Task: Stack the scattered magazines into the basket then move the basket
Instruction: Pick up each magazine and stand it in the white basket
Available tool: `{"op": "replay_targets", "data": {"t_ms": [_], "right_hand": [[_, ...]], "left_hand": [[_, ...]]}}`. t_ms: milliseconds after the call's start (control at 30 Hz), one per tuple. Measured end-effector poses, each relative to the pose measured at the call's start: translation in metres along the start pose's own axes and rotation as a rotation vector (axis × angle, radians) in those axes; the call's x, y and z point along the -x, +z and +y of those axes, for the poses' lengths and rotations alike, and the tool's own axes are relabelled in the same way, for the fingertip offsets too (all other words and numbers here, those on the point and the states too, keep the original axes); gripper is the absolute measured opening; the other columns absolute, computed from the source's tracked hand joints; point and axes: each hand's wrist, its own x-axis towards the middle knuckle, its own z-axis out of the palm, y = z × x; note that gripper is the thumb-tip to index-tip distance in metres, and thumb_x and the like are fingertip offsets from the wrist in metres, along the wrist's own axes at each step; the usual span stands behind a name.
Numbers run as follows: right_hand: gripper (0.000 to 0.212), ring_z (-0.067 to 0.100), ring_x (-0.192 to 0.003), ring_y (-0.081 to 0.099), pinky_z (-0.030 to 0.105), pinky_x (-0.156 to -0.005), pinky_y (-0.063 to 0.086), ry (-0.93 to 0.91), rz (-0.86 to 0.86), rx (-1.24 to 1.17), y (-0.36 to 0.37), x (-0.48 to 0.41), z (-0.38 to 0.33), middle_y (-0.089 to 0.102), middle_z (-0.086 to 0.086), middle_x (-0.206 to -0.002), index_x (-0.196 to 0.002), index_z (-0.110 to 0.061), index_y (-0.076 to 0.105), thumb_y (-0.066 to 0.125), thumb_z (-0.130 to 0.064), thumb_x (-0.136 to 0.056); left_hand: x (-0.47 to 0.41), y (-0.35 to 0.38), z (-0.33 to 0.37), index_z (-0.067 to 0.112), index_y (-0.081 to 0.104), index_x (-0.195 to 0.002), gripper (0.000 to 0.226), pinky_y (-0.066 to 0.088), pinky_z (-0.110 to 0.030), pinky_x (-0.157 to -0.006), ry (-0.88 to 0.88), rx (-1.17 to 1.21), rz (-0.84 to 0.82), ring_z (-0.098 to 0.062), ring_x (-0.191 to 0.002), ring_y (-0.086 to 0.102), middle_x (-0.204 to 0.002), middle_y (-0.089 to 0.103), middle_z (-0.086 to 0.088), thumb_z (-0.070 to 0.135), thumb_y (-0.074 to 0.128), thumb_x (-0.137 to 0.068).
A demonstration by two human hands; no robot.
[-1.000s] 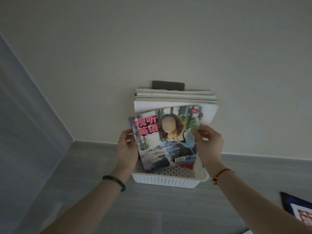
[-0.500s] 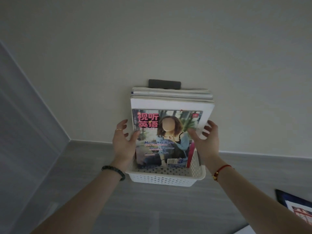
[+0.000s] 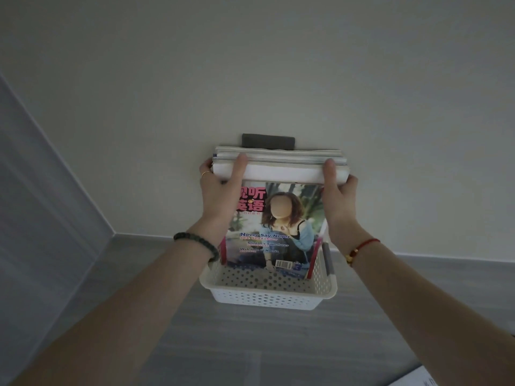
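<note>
**Squaring the magazines in the basket**

Head view: The left hand (image 3: 220,188) is gripping the upper left corner of the magazines (image 3: 281,165), its thumb lying over the top edges and its fingers wrapping behind. The right hand (image 3: 338,190) is doing the same at the upper right corner. Between the hands the magazines are standing on end, their lower edges sitting in the basket (image 3: 267,299), which is resting on the floor (image 3: 278,344) below the wrists. The front magazine (image 3: 276,232) is facing the camera just under the thumbs, its top sitting lower than the white one behind it. Beyond the fingers is the wall (image 3: 278,65); whether the stack is touching it cannot be told. A dark plate (image 3: 268,141) is showing just above the hands. A pale sheet (image 3: 412,379) is peeking in well past the right forearm; what it is cannot be told.

The stacking step seems to be closing, with both hands evening the pile. Next, the hands are likely needing to drop to the basket's sides and lift it level, since the tall, upright pile could be tipping forward once released.
</note>
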Motion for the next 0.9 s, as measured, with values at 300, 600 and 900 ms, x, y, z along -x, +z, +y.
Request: {"op": "replay_targets", "data": {"t_ms": [300,600,900], "right_hand": [[0.072,0.027,-0.110,0.048,0.042,-0.099,0.039,-0.034,-0.054,0.190,-0.006,-0.006,-0.002,0.046,0.014,-0.123,-0.128,-0.008,0.028,0.041,-0.061,-0.082],[0.063,0.018,-0.113,0.050,0.033,-0.092,0.044,-0.060,-0.251,0.260,-0.096,0.028,-0.004,0.046,0.003,-0.129,-0.133,-0.022,0.033,0.050,-0.053,-0.081],[0.060,0.015,-0.097,0.056,0.032,-0.080,0.044,0.154,-0.242,0.350,-0.252,0.102,0.061,0.054,0.001,-0.119,-0.125,-0.025,0.042,0.070,-0.034,-0.073]], "left_hand": [[-0.014,0.000,0.004,0.018,0.031,-0.129,0.066,0.041,-0.045,-0.102,-0.123,-0.015,-0.020,-0.024,-0.115,0.052,-0.128,0.051,-0.008,0.048,0.061,-0.078],[0.036,-0.012,-0.001,0.017,0.023,-0.136,0.068,0.035,-0.025,-0.100,-0.099,-0.060,0.128,-0.019,-0.123,0.042,-0.136,0.039,-0.011,0.041,0.058,-0.083],[0.194,0.000,-0.047,0.014,0.039,-0.128,0.047,0.045,-0.019,-0.082,-0.153,-0.106,0.112,-0.007,-0.095,0.052,-0.117,0.054,-0.001,0.033,0.054,-0.087]]}}
